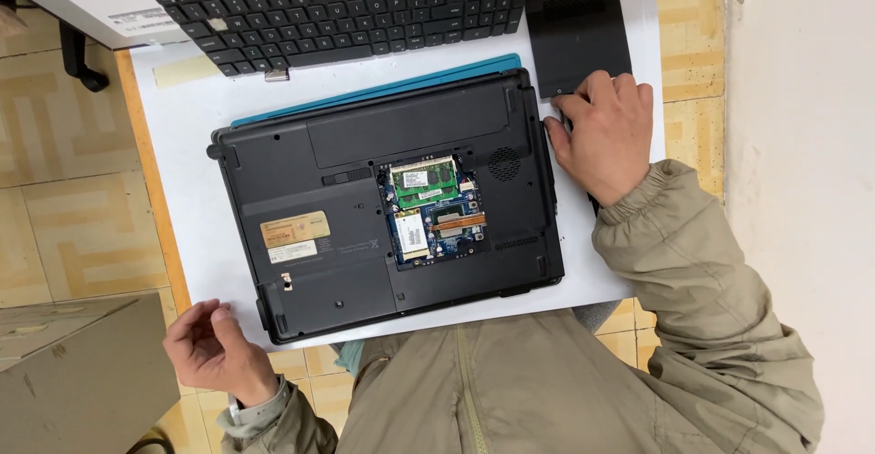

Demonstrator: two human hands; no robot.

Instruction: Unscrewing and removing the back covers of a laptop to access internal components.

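A black laptop (301,199) lies upside down on a white mat (182,144), its bottom bay open with green memory modules and a circuit board (433,208) exposed. My right hand (602,135) rests on the mat just right of the laptop's edge, fingers curled down over a small dark object that is mostly hidden; I cannot tell if it is gripped. Beside those fingers lies a black cover panel (579,30). My left hand (214,349) hovers at the mat's near left corner, fingers loosely apart and holding nothing.
A detached black keyboard (346,7) lies at the far side of the mat, with a teal sheet (383,89) sticking out from under the laptop. A cardboard box (82,372) stands at lower left. A white wall (802,144) is at right.
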